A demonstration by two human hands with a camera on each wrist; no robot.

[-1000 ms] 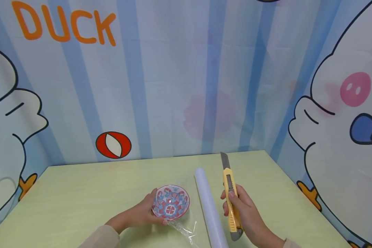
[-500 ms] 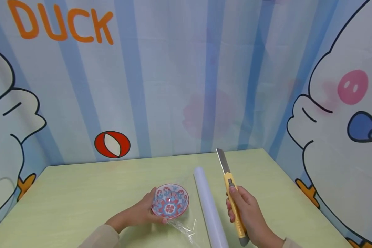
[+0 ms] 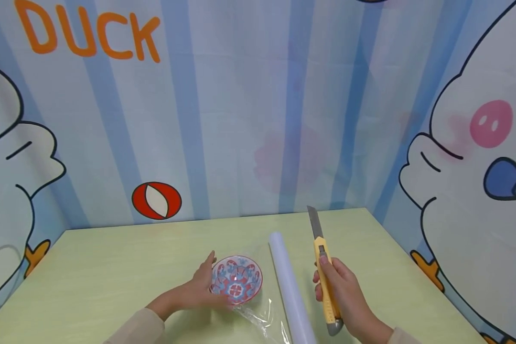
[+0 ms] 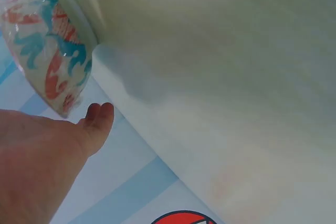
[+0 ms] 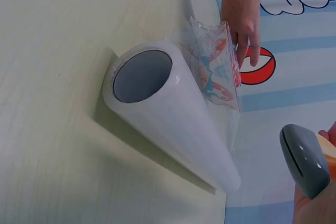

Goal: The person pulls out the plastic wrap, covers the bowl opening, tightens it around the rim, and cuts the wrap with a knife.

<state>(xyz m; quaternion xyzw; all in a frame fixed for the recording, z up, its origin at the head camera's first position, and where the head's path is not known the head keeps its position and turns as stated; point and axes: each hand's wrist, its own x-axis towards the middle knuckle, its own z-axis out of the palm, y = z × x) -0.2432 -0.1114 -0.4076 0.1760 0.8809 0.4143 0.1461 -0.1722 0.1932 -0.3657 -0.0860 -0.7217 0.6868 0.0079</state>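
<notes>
A small bowl [image 3: 236, 281] with a red and blue floral pattern sits on the table, clear plastic film [image 3: 258, 321] around it and trailing toward the front. Beside the bowl's left side is my left hand [image 3: 198, 290], fingers extended and its near part blurred. The left wrist view has a gap between that hand [image 4: 47, 156] and the wrapped bowl [image 4: 50, 51]. My right hand [image 3: 348, 294] grips a yellow utility knife [image 3: 325, 282], thumb on its slider, with a long blade [image 3: 315, 222] pointing up and away. Only the knife's grey butt [image 5: 304, 158] shows clearly in the right wrist view.
Between the bowl and the knife lies a long white roll [image 3: 290, 291], which the right wrist view shows to be a hollow tube [image 5: 168, 114] with film wound on it. A cartoon-printed curtain [image 3: 241, 119] stands behind the pale table [image 3: 133, 267] and along its sides.
My left fingers have loosened from the bowl and straightened, while the bowl stays in place. The knife in my right hand tilted left, then swung partly back upright.
</notes>
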